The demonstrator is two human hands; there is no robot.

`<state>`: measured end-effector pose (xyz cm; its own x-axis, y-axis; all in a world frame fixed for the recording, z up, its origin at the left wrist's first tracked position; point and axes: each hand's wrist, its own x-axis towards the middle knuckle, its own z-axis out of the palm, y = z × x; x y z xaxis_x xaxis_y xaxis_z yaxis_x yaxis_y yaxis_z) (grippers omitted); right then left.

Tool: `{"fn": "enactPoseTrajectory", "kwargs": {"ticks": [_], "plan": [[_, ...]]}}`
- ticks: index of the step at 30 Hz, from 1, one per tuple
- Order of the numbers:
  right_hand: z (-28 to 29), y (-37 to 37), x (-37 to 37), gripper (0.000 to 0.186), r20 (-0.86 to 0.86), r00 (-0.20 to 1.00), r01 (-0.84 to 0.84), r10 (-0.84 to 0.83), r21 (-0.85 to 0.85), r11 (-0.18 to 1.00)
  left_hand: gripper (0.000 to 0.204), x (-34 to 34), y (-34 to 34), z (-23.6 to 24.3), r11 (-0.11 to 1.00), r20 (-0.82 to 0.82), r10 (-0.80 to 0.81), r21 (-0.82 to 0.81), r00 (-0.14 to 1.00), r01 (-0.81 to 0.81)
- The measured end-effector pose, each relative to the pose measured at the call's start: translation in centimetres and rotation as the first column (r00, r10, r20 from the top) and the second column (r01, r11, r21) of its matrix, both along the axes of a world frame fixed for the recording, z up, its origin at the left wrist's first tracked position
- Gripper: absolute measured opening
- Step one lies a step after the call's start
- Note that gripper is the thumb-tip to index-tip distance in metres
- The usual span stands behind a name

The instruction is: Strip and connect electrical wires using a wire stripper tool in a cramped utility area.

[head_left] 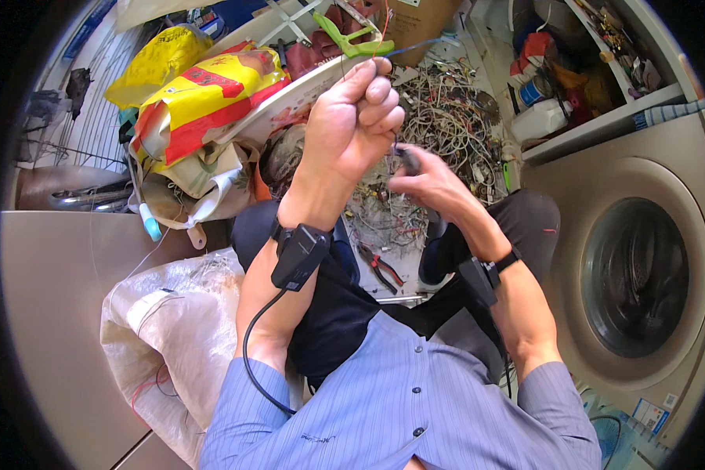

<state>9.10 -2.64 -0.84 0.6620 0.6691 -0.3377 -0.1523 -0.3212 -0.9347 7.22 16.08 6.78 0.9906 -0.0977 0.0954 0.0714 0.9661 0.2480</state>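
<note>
Head view shows a front-loading washing machine (634, 274) at the right, a white sack (172, 329) of wires at the lower left and a yellow-and-red bag (204, 94) above it. Between the knees a tangled wire pile (439, 117) covers the floor, red-handled pliers (380, 266) just below it. Left hand (352, 117), raised, pinches a thin red wire (384, 31); right hand (431, 184), just apart, grips a small dark tool (409, 160).

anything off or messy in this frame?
Yes. A tangled wire pile sprawls over the floor ahead of the knees, with pliers lying loose among scraps. The left hand pinches a thin wire; the right hand grips a small dark tool.
</note>
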Motion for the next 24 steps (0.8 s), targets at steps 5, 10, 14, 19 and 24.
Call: {"fn": "enactPoseTrajectory", "kwargs": {"ticks": [5,10,14,19,24], "plan": [[-6.6,0.4,-1.5,0.025,0.239,0.881,-0.299,0.408,-0.385,0.873,0.019,-0.2,1.7,1.5,0.996,0.086,0.055,-0.073,0.995,-0.049],[-7.9,-2.4,1.1,0.028,0.18,0.981,-0.01,0.074,-0.337,0.942,0.018,-2.7,8.6,3.2,0.976,0.159,0.17,-0.16,0.972,-0.144],[-5.2,0.8,1.5,0.04,0.414,0.905,0.08,-0.095,0.053,0.995,0.019,-3.1,7.1,3.4,0.984,0.149,0.081,-0.17,0.986,-0.055],[-0.8,7.3,-3.5,0.032,-0.063,0.933,-0.354,0.355,0.024,0.935,0.018,-4.0,6.9,4.3,0.976,0.205,0.123,-0.204,0.971,-0.08],[-8.2,2.3,-1.3,0.017,0.139,0.961,-0.174,0.238,-0.365,0.914,0.016,-6.2,12.2,5.4,0.938,0.242,0.288,-0.267,0.926,-0.222]]}}
